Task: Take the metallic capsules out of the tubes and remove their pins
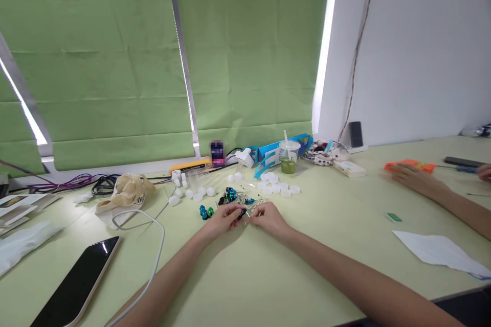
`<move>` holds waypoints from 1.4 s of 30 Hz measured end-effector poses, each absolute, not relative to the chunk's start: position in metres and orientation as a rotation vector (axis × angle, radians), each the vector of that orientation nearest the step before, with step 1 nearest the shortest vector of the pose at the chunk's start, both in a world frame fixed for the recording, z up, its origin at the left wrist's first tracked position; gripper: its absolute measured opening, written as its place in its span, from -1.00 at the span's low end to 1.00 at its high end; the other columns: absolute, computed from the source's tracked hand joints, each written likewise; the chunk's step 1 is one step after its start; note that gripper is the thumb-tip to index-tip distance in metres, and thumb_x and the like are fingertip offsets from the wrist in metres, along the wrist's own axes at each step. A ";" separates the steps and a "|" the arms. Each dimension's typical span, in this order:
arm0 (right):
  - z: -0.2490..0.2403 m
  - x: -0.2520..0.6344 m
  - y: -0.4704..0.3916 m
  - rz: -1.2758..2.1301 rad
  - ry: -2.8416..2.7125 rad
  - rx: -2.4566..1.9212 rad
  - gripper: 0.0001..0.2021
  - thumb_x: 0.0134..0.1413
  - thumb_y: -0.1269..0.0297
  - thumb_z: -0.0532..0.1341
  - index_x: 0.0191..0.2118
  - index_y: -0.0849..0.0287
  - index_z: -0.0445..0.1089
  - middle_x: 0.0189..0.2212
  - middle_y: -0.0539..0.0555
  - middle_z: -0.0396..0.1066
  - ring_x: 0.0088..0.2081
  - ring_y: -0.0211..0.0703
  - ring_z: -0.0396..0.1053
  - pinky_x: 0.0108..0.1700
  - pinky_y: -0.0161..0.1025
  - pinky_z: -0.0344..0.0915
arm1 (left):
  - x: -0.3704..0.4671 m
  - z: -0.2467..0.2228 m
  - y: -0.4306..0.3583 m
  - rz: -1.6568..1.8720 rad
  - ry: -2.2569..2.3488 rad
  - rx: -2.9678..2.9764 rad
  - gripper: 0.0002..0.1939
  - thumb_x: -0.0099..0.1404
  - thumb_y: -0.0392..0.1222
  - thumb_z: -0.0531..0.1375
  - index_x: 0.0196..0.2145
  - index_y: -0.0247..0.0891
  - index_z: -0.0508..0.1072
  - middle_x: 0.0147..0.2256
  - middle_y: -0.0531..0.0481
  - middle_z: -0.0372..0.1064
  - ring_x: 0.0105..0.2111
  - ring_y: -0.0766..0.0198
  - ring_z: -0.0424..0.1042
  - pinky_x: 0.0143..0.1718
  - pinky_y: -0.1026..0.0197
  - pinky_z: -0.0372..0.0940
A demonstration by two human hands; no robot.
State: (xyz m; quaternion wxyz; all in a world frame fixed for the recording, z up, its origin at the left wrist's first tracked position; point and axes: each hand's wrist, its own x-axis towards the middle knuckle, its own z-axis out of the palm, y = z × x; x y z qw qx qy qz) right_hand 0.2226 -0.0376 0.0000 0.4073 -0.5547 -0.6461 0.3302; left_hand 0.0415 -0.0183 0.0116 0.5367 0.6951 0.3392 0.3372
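Observation:
My left hand (225, 218) has its fingers closed on a small dark piece (242, 213), too small to name exactly. My right hand (268, 218) pinches at a thin silvery pin (248, 214) right beside that piece; whether the two are joined I cannot tell. Just beyond my fingers lies a loose heap of thin metal pins with shiny blue, green and black ends (230, 195). To the left of my left hand are teal beadlike pieces (203, 211) and a green one (210, 212). Several white round caps (284, 186) lie behind the heap on both sides.
At left lie a phone (79, 286), a looping white cable (161, 245) and a beige cloth bag (125, 194). A cup with green drink (289, 158) stands before a blue box (303, 143). At right, another person's hand (416, 180) touches an orange object (412, 165); paper (441, 251) lies nearer.

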 end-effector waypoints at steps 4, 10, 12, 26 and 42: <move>-0.001 0.222 -0.035 0.940 -1.518 -1.345 -0.81 -0.38 0.30 0.30 -0.66 0.27 0.28 -0.71 -0.06 0.25 -0.62 -0.37 0.17 -0.57 -0.43 0.07 | 0.043 0.014 -0.020 0.798 0.802 1.667 -0.53 0.13 0.12 0.11 -0.18 -0.33 0.41 -0.58 0.10 0.21 -0.61 0.44 0.14 -0.61 0.37 -0.01; -0.002 0.220 -0.033 1.047 -1.545 -1.295 -0.73 -0.33 0.21 0.31 -0.64 0.27 0.25 -0.70 -0.01 0.31 -0.62 -0.35 0.22 -0.58 -0.42 0.09 | 0.043 0.015 -0.020 0.795 0.791 1.645 -0.52 0.13 0.13 0.10 -0.17 -0.32 0.40 -0.61 0.11 0.21 -0.62 0.43 0.15 -0.63 0.37 -0.03; -0.001 0.221 -0.033 1.080 -1.559 -1.288 -0.73 -0.28 0.16 0.30 -0.59 0.26 0.26 -0.69 -0.01 0.32 -0.65 -0.38 0.19 -0.61 -0.43 0.07 | 0.043 0.014 -0.019 0.809 0.786 1.652 -0.54 0.14 0.12 0.10 -0.18 -0.32 0.40 -0.63 0.12 0.19 -0.63 0.44 0.13 -0.64 0.38 -0.03; 0.009 0.220 -0.038 1.209 -1.528 -1.186 -0.83 -0.33 0.30 0.31 -0.61 0.32 0.38 -0.66 0.04 0.37 -0.57 -0.32 0.27 -0.47 -0.37 0.18 | 0.040 0.018 -0.020 0.802 0.785 1.714 -0.49 0.16 0.15 0.05 -0.15 -0.33 0.41 -0.62 0.11 0.15 -0.64 0.44 0.08 -0.64 0.37 -0.07; 0.010 0.223 -0.041 1.342 -1.615 -1.143 -0.68 -0.20 0.07 0.26 -0.49 0.28 0.32 -0.64 -0.01 0.35 -0.68 -0.40 0.20 -0.67 -0.44 0.11 | 0.040 0.018 -0.020 0.812 0.785 1.767 -0.48 0.18 0.16 0.03 -0.14 -0.34 0.41 -0.64 0.12 0.11 -0.65 0.44 0.05 -0.65 0.37 -0.06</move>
